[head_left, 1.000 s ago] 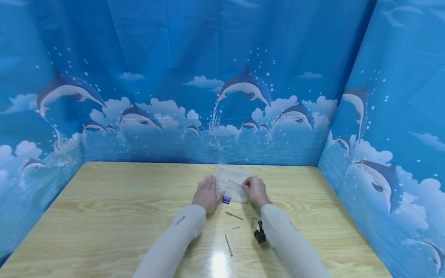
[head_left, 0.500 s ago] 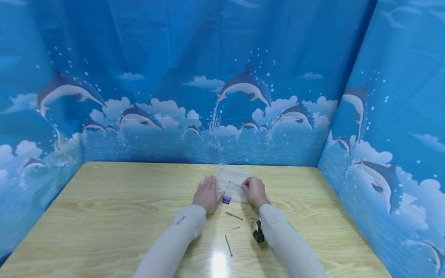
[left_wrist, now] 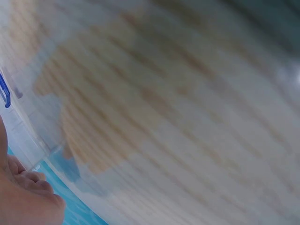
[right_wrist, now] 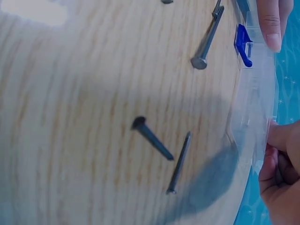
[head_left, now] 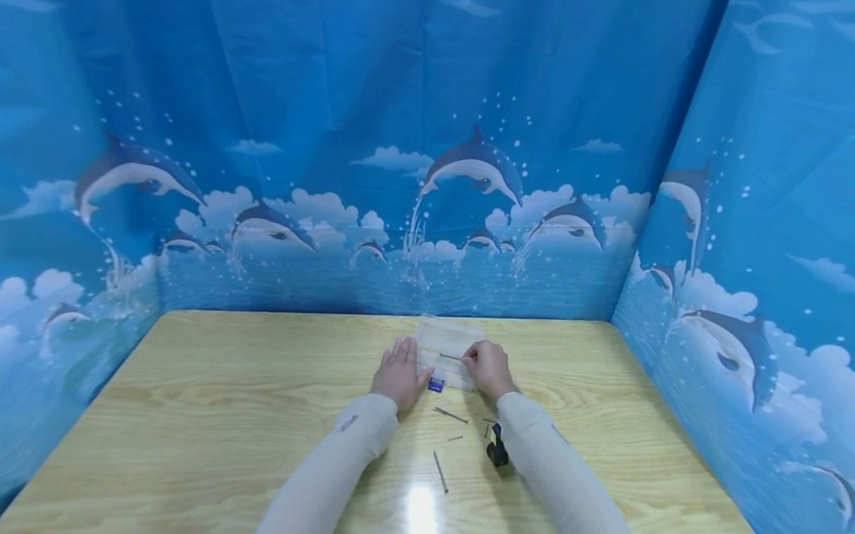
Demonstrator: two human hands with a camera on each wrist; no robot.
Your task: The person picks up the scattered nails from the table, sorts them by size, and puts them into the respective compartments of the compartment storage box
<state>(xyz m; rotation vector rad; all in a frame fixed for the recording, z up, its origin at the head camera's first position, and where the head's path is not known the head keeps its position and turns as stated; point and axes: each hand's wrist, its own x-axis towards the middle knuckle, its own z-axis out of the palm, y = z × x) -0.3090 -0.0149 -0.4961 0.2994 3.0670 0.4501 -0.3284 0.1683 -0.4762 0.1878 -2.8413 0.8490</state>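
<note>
My right hand point(head_left: 491, 368) pinches a long nail point(head_left: 451, 356) between thumb and fingers, level above a clear plastic box point(head_left: 448, 330). The left hand point(head_left: 397, 373) lies flat along the left side of the box, fingers straight, thumb by its blue latch point(head_left: 435, 384). In the right wrist view the box point(right_wrist: 253, 103) stands at the right, the left thumb point(right_wrist: 272, 28) above and the curled right hand point(right_wrist: 283, 173) below; the held nail is hidden there. The left wrist view has part of a hand point(left_wrist: 30, 201) low at the left.
Several loose nails lie on the wooden table point(head_left: 252, 418) before the box: a long nail point(head_left: 441, 472), a short nail point(head_left: 455, 438) and a nail point(head_left: 451, 415) with another at its tip. A black object point(head_left: 497, 446) with a yellow patch sits against the right forearm.
The nail in the right hand has turned slightly and now looks darker and more level. Both hands have otherwise stayed in place.
</note>
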